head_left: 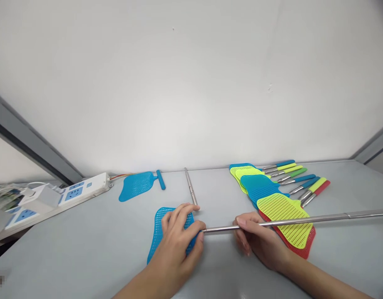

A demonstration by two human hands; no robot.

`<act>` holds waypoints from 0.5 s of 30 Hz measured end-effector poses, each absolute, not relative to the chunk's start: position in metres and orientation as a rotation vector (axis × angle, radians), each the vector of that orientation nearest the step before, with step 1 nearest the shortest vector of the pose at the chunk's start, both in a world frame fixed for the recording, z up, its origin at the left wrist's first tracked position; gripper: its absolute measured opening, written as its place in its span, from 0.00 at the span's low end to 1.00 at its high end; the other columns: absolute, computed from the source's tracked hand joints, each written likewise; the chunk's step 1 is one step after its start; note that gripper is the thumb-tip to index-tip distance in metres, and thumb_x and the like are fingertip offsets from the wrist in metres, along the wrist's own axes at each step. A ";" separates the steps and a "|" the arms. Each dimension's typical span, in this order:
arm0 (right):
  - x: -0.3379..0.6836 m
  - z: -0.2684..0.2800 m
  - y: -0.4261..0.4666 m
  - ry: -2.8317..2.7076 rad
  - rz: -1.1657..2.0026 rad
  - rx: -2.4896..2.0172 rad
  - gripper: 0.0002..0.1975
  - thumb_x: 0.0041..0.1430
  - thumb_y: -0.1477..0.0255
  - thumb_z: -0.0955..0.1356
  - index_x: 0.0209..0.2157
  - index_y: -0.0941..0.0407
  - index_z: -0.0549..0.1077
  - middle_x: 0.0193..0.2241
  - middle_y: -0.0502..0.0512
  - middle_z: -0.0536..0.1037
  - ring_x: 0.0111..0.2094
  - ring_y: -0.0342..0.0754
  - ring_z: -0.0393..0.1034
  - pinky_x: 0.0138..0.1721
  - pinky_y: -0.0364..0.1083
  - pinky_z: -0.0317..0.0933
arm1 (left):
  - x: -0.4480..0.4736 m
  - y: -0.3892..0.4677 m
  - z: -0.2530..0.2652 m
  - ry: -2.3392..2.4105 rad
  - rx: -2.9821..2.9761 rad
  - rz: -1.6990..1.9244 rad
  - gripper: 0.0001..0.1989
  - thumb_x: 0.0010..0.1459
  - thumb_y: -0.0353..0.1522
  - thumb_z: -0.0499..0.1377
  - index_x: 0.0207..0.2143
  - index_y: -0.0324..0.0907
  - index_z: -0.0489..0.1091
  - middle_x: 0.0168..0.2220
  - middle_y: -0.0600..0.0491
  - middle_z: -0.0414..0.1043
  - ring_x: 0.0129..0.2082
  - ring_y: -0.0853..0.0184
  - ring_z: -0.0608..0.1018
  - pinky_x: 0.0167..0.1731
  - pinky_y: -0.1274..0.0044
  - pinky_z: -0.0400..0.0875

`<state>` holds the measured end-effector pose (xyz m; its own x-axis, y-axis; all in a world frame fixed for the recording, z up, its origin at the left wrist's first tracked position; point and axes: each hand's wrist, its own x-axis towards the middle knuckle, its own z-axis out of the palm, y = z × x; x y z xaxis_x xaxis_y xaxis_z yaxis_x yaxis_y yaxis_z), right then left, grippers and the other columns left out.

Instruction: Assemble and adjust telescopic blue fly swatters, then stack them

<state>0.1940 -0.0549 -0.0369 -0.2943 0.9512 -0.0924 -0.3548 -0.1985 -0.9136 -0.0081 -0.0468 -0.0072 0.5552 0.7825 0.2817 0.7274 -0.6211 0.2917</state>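
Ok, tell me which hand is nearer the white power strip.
Left. The left hand is right of the power strip, on a blue mesh paddle; the right hand is farther right, holding the metal rod.

Metal rod (328,217): far end cut off at R edge. Blue swatter head (156,232): partly hidden under L hand (180,238); joint w/ rod covered, not verif. R hand (262,241): lower fingertips blurred. Swatter pile (284,216): lower heads overlapped, exact qty unclear. Clutter (6,197), L edge: cut off, blurred, unID'd. Wall mark (270,88): too small to ID.
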 end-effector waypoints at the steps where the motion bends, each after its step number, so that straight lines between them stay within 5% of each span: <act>1: 0.194 -0.037 -0.055 -1.010 1.664 -0.871 0.19 0.50 0.65 0.62 0.11 0.60 0.63 0.09 0.48 0.60 0.13 0.39 0.53 0.17 0.41 0.45 | -0.009 -0.046 -0.007 1.299 2.636 0.578 0.10 0.55 0.29 0.45 0.33 0.46 0.65 0.49 0.51 0.56 0.51 0.59 0.57 0.43 0.63 0.53; 15: 0.195 -0.042 -0.053 -0.919 1.446 -0.866 0.23 0.52 0.67 0.61 0.07 0.57 0.54 0.08 0.45 0.50 0.13 0.37 0.45 0.16 0.42 0.39 | -0.013 -0.041 -0.012 1.351 2.662 0.592 0.08 0.55 0.32 0.46 0.32 0.47 0.65 0.48 0.51 0.57 0.49 0.60 0.58 0.43 0.63 0.50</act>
<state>0.1947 -0.0527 -0.0422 -0.0683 0.9976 -0.0062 -0.4182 -0.0342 -0.9077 -0.0130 -0.0412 -0.0116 0.5315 0.7938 0.2957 0.7556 -0.6021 0.2582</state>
